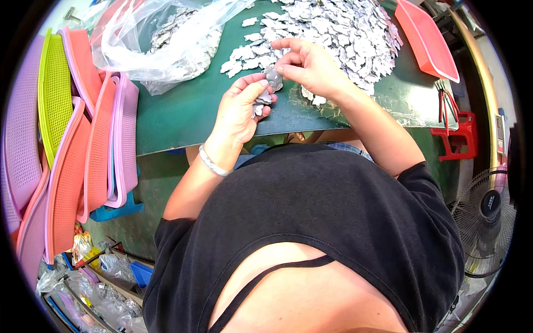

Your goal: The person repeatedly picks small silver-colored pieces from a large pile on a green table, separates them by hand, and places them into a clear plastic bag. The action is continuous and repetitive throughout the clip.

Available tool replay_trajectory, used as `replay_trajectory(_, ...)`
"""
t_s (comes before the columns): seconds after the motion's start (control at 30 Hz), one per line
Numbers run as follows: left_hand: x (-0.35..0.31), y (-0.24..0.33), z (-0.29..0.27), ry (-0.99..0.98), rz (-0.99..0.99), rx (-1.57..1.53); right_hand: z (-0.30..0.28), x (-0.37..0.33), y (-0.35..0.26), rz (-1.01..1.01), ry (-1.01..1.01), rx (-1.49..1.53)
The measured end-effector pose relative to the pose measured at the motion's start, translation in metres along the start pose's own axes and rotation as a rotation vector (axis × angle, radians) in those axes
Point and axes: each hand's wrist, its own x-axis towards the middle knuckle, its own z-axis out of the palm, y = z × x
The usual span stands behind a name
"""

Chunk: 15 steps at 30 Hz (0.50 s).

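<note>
My left hand [240,108] is closed around several small flat grey pieces [261,102] with wavy outlines, which look like metal. A darker grey piece [273,79] stands up at its thumb and fingertips. My right hand [311,67] meets that piece from the right, its thumb and a bent finger at the edge while the index finger stretches out above. What the pieces are for cannot be made out. Beyond both hands, a wide heap of similar pale grey pieces [338,39] lies on the green table [189,119].
A clear plastic bag [139,53] with more pieces lies at the far left. A pink basket [427,41] sits at the far right. Purple, orange and green baskets [72,150] are stacked left of the table. A red stool [459,137] and a fan [488,208] are at right.
</note>
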Motion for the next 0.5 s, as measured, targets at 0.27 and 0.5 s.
replay_trajectory(0.27,-0.001,0.001,-0.005,0.025,0.020,-0.008,0.007,-0.002,0.012,-0.366,-0.067,-0.663)
replay_trajectory(0.5,-0.001,0.006,-0.016,0.012,0.030,-0.143,0.015,-0.003,0.021,-0.438,-0.004,-0.801)
